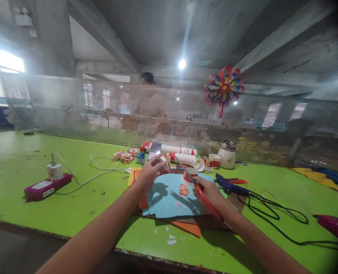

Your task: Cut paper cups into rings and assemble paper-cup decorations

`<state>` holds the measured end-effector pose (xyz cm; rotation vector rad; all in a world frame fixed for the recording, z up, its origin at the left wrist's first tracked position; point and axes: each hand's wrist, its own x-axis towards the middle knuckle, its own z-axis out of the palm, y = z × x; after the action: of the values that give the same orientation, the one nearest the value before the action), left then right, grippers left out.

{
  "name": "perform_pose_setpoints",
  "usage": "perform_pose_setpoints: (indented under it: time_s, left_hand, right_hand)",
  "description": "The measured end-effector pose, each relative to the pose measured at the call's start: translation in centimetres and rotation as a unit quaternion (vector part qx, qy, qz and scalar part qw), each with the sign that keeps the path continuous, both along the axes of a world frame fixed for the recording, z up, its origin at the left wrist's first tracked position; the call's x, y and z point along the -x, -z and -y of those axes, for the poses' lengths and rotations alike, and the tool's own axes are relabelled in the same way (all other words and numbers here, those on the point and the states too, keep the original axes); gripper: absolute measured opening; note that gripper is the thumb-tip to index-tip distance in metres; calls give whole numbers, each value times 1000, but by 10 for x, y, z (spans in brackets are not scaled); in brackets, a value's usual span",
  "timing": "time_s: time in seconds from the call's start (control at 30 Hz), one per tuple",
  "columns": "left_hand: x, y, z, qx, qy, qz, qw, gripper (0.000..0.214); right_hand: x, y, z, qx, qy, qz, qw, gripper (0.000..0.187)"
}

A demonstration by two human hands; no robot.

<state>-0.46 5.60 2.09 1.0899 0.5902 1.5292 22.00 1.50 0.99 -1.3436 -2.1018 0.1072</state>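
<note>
My left hand [150, 173] is closed on a small white-and-red paper cup [165, 161], raised above the stack of paper. In my right hand [211, 190] is a pair of scissors [203, 199] with long red handles, their blades pointing up and away to the left. Behind the blades, another red-and-white paper cup [188, 182] stands on light blue paper [169, 199]. A small orange-red cutout [183, 190] and tiny red scraps lie on that sheet. Orange paper [190, 228] sticks out from underneath.
Right of the paper lies a blue glue gun [228, 184] with a black cord. White-and-red rolls [174, 149], a phone [154, 150], a blue jar [140, 157] and a white flask [227, 156] stand behind. A purple power strip [47, 187] sits left. A mesh partition [57, 102] borders the green table [91, 203].
</note>
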Motion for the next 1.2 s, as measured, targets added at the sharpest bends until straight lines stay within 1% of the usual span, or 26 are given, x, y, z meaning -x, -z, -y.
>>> perform_pose_setpoints:
  time_s: [0.13, 0.23, 0.4, 0.53, 0.63, 0.77, 0.9, 1.0, 1.2]
  left_hand:
    - [-2, -3, 3, -41, 11, 1, 999, 58]
    - [-2, -6, 7, -57, 18, 3, 998, 58]
    - [-1, -10, 11, -57, 25, 27, 998, 61]
    - [-2, -7, 10, -65, 21, 0, 998, 62]
    - [-2, -5, 8, -71, 20, -11, 997, 62]
    - [-3, -5, 9, -58, 20, -5, 998, 65]
    - [-3, -6, 10, -60, 34, -3, 998, 56]
    - [-3, -4, 9, -55, 31, -5, 998, 52]
    - [-3, -3, 6, -29, 19, 4, 999, 59]
  right_hand:
    - [7, -5, 13, -3, -103, -54, 993, 34]
    - [11, -5, 19, 5, -126, -57, 990, 27]
    - [14, -3, 21, 14, -121, -62, 991, 20]
    - [17, -5, 25, 3, -91, -54, 994, 26]
    - [20, -5, 27, 1, -86, -50, 995, 30]
    - [20, -2, 25, -1, -79, -53, 995, 31]
    - [21, 0, 25, 6, -73, -61, 995, 33]
    - [23, -1, 27, 19, -73, -65, 995, 34]
    - [24, 0, 27, 18, -66, -56, 996, 34]
